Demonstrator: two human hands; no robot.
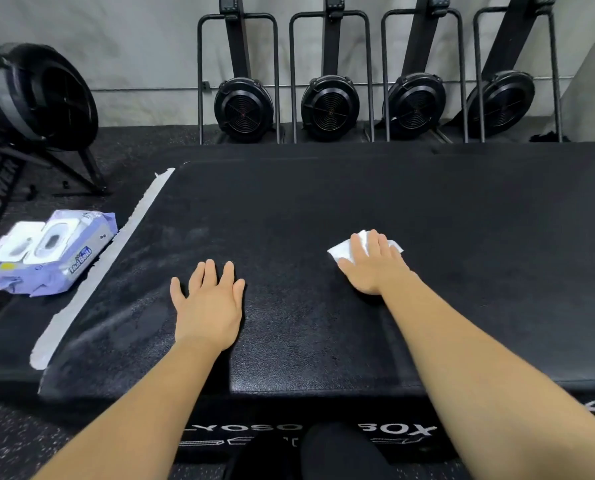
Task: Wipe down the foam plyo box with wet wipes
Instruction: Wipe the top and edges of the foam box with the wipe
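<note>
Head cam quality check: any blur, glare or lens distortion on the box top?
Head view: wide-angle bowing, rowing machines fan outward at the right; wet wipes pack at left smeared, soft; dull sheen on the foam plyo box near its left edge; left hand, right hand and wipe sharp.

So the left forearm is coming in from 7 o'clock, the right forearm from 5. The left hand is lying flat, palm down, fingers spread a bit. The right hand, sitting around 2 o'clock from it, is pressing straight fingers down on a wet wipe.
</note>
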